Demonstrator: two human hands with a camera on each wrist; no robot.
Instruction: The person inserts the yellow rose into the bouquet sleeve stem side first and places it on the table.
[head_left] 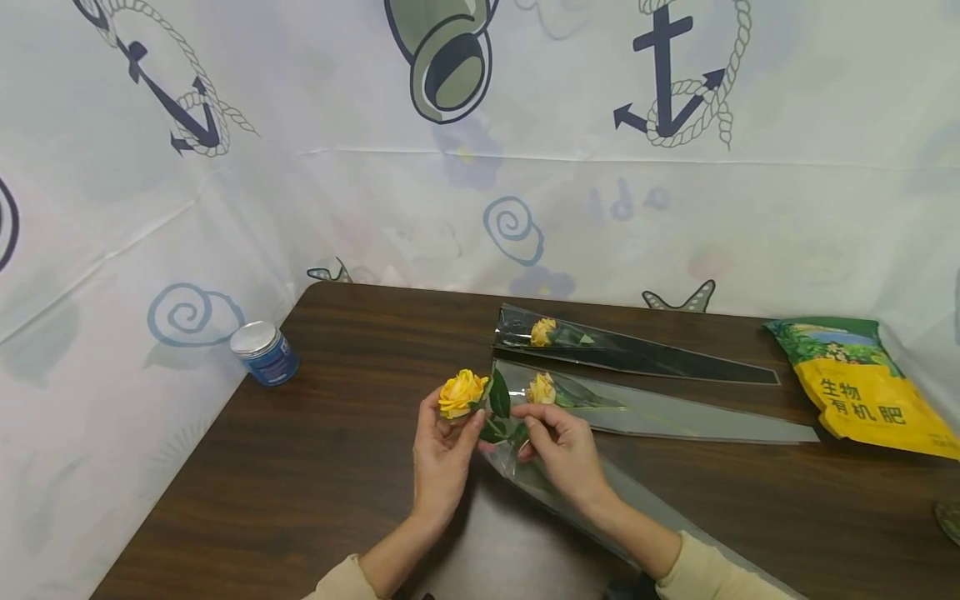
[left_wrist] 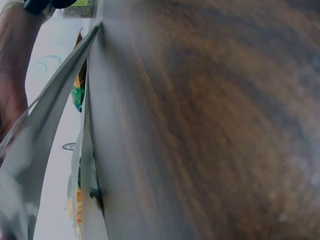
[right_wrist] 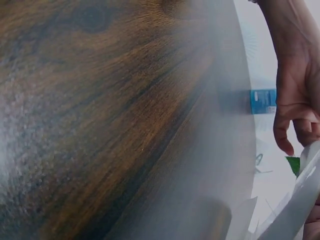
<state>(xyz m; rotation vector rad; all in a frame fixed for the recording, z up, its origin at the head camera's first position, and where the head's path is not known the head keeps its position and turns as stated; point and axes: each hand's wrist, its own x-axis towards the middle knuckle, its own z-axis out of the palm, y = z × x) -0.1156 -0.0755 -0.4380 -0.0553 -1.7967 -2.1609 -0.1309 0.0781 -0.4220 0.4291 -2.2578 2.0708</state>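
A yellow rose [head_left: 462, 394] with green leaves [head_left: 500, 393] is held by my left hand [head_left: 442, 467], thumb in front and fingers behind the bloom. Beside it, my right hand [head_left: 566, 458] has curled fingers at the mouth of a clear-and-grey flower sleeve [head_left: 637, 500], close to the leaves. It appears to pinch the sleeve's edge; the exact contact is small. The rose's lower stem is hidden by the sleeve and hand. In the left wrist view, the sleeve [left_wrist: 50, 130] slants up from the table past the right hand [left_wrist: 10, 100].
Two wrapped yellow roses lie behind, one in a grey sleeve [head_left: 675, 416] and one in a black sleeve [head_left: 675, 363]. A yellow-and-green fertilizer bag [head_left: 862, 392] lies at the right. On the left, a blue can [head_left: 268, 358] stands near the edge of the brown table [head_left: 300, 500].
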